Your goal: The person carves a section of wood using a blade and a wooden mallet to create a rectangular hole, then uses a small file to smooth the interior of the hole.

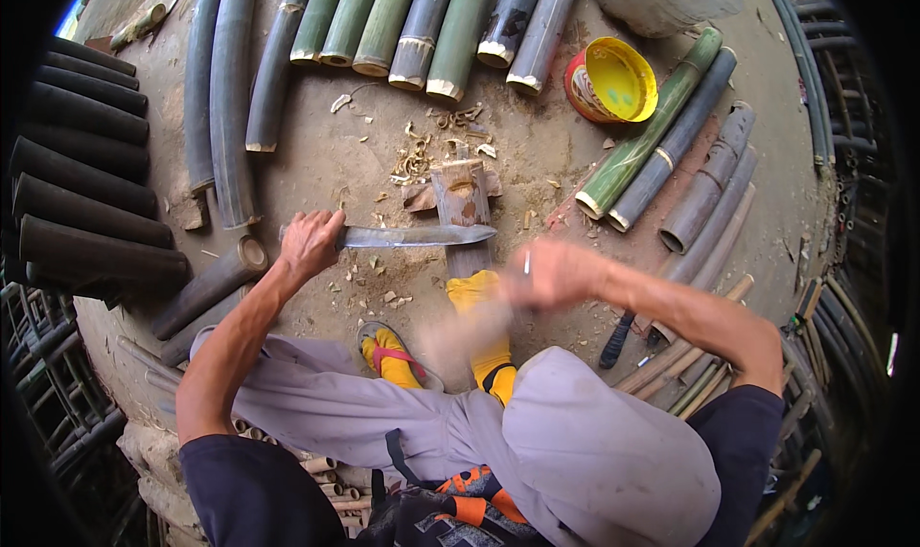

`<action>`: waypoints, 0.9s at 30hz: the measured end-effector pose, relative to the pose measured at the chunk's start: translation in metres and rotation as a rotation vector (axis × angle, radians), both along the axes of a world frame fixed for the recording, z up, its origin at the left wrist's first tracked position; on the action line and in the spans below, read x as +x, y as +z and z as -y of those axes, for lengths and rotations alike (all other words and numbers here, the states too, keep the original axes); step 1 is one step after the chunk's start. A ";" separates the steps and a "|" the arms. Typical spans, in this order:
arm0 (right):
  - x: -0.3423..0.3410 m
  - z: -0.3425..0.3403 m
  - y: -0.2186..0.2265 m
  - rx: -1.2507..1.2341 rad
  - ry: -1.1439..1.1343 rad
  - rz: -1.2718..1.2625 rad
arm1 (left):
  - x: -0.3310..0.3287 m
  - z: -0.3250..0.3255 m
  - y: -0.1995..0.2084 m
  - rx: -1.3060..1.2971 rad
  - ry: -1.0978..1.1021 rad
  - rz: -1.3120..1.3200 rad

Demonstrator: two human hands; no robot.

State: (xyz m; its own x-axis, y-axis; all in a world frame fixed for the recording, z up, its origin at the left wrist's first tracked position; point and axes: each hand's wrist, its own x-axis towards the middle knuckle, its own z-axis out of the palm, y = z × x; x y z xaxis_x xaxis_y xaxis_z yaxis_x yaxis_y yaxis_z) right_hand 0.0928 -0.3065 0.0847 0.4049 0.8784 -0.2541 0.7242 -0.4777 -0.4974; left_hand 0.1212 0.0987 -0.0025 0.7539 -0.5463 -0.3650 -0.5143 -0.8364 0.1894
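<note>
While left hand (pixel 311 243) clenches machete (pixel 412 237) over bamboo piece (pixel 463 197), right hand (pixel 556 274) too blurred to tell; shavings (pixel 415 158) ahead suggest cutting begun, unfinished.

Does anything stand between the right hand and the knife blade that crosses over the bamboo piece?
Nothing visible does: the gap between the right hand and the knife blade looks clear. One yellow-socked foot sits just below the blade in the picture, at the near end of the bamboo piece, but outside that gap.
</note>
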 end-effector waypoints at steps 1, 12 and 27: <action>0.009 0.000 -0.003 -0.197 -0.161 -0.059 | -0.002 0.000 -0.001 0.012 0.008 -0.003; 0.011 -0.028 0.011 -0.209 -0.036 -0.082 | 0.004 0.000 -0.001 0.008 -0.037 0.078; 0.006 -0.029 0.028 0.265 0.096 -0.046 | 0.007 0.001 0.003 -0.004 -0.012 0.031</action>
